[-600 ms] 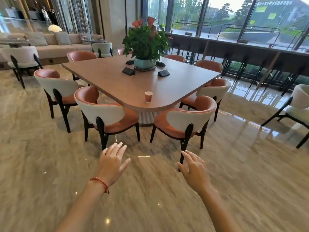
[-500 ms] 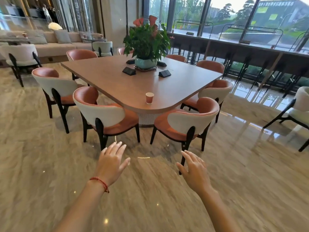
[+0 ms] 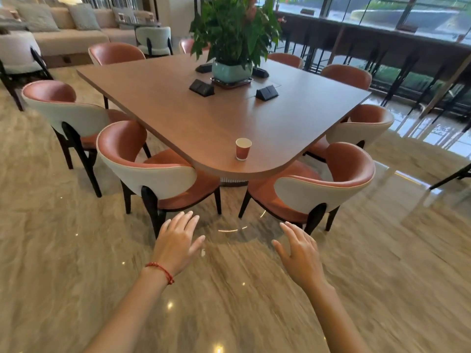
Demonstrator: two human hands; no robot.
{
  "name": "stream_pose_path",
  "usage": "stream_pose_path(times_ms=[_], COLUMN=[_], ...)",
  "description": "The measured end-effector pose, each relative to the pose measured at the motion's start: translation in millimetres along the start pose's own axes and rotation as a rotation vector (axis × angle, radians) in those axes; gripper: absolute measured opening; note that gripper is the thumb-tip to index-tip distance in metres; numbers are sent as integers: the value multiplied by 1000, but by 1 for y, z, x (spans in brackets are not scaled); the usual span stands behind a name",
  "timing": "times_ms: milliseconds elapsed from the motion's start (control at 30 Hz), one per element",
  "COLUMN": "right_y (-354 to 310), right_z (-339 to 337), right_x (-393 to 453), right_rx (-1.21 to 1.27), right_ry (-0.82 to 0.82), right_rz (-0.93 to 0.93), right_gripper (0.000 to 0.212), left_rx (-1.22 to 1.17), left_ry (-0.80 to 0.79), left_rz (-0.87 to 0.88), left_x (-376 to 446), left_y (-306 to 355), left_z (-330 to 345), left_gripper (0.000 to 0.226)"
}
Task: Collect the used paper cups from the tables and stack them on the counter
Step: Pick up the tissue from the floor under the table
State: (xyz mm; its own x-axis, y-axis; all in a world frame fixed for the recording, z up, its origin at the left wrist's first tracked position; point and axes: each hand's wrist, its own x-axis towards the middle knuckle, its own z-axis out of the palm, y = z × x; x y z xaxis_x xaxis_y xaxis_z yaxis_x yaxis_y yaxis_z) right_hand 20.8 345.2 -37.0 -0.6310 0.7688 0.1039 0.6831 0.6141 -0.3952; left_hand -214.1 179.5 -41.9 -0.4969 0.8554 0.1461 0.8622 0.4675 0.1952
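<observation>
A red paper cup [image 3: 243, 149] with a white inside stands upright near the rounded front corner of the brown wooden table [image 3: 178, 108]. My left hand [image 3: 175, 242], with a red string bracelet on the wrist, hovers over the marble floor with fingers spread and holds nothing. My right hand [image 3: 299, 253] hovers beside it, fingers also straight and empty. Both hands are well short of the table, in front of the two nearest chairs.
Two orange-and-white chairs [image 3: 155, 174] [image 3: 313, 184] flank the table's near corner, with a gap between them. More chairs ring the table. A potted plant [image 3: 233, 34] and black socket boxes [image 3: 201, 87] sit mid-table. A long bar counter [image 3: 382, 39] runs by the windows; a sofa [image 3: 63, 34] stands far left.
The table, chairs and cup have come closer and larger in view. Both hands stay open and empty in front of me.
</observation>
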Motion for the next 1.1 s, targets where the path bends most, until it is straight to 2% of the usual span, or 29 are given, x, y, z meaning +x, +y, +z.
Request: stream_pose_path(times_ms=[533, 633, 700, 833, 967, 1033, 1100], right_y=[28, 30, 32, 43, 66, 79, 92], right_z=[108, 133, 153, 208, 284, 327, 369], right_x=[184, 202, 212, 227, 241, 247, 251], right_rx=[-21, -20, -13, -1, 15, 19, 7], right_ry=[-235, -276, -290, -268, -251, -264, -270], right_rz=[-141, -173, -179, -150, -133, -112, -120], right_gripper=[52, 52, 51, 49, 47, 50, 63], left_rx=[-47, -52, -57, -62, -55, -50, -40], left_ry=[-90, -109, -117, -134, -127, -138, -168], left_rz=[-148, -133, -136, -132, -118, -111, -104], left_x=[147, 163, 172, 187, 194, 193, 191], left_y=[-32, -41, -51, -77, -111, -129, -146], left_z=[91, 112, 133, 190, 273, 317, 360], left_gripper=[46, 72, 78, 73, 47, 49, 57])
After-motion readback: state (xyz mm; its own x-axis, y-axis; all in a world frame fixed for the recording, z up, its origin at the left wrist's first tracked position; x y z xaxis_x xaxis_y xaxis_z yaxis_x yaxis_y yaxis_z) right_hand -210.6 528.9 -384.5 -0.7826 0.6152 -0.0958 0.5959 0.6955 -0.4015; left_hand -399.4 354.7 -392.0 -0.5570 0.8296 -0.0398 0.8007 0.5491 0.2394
